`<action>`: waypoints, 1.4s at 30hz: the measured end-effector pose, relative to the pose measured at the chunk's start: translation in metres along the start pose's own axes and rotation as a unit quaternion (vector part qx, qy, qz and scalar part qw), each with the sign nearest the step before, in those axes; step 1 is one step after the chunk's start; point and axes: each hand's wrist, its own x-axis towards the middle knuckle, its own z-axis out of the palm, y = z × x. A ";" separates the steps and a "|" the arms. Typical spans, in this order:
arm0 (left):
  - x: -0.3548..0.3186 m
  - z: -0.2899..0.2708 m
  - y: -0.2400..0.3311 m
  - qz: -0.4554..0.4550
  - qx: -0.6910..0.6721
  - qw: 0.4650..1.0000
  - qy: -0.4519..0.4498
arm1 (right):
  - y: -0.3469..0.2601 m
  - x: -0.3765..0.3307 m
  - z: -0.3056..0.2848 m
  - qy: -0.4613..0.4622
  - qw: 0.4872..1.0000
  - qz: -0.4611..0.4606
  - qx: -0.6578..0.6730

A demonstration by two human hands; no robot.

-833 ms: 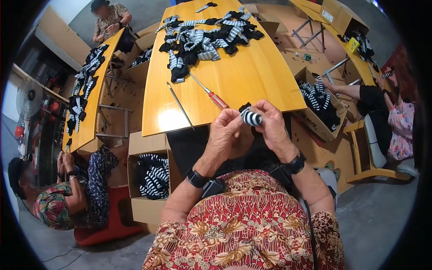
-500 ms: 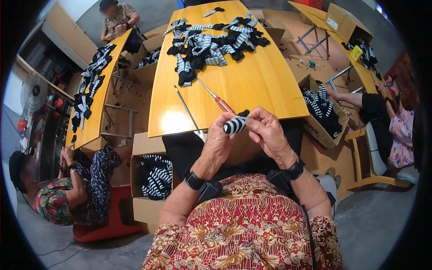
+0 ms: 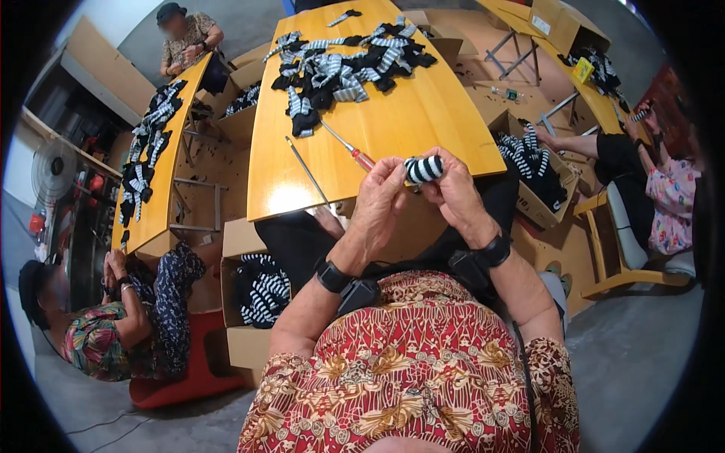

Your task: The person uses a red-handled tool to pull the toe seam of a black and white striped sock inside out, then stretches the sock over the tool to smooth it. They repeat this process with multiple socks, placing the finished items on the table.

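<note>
Both my hands are raised in front of me over the near edge of a yellow wooden table (image 3: 423, 124). Between them is a small rolled black-and-white striped sock (image 3: 423, 168). My left hand (image 3: 380, 202) pinches its left end, and my right hand (image 3: 454, 195) wraps around its right side from behind. A red-handled metal tool (image 3: 349, 148) lies on the table just beyond my left hand. Further back on the table sits a heap of black and striped socks (image 3: 343, 64).
A thin metal rod (image 3: 306, 170) lies left of the tool. Cardboard boxes holding striped socks stand at my left (image 3: 260, 291) and right (image 3: 532, 162). Other people sit at the left, far left back and right. A second table (image 3: 155, 162) carries more socks.
The striped sock has turned from tilted to nearly level between my hands, which have lifted slightly and closed in around it.
</note>
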 end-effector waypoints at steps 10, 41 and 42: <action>-0.001 0.012 0.017 -0.062 0.058 0.995 -0.041 | -0.027 -0.021 0.016 0.045 0.983 -0.128 -0.127; -0.009 -0.012 0.011 -0.044 -0.137 0.977 -0.160 | -0.013 0.000 0.023 -0.049 0.996 -0.034 -0.068; -0.008 -0.012 0.012 -0.039 -0.131 0.977 -0.163 | -0.014 0.000 0.025 -0.046 0.996 -0.032 -0.074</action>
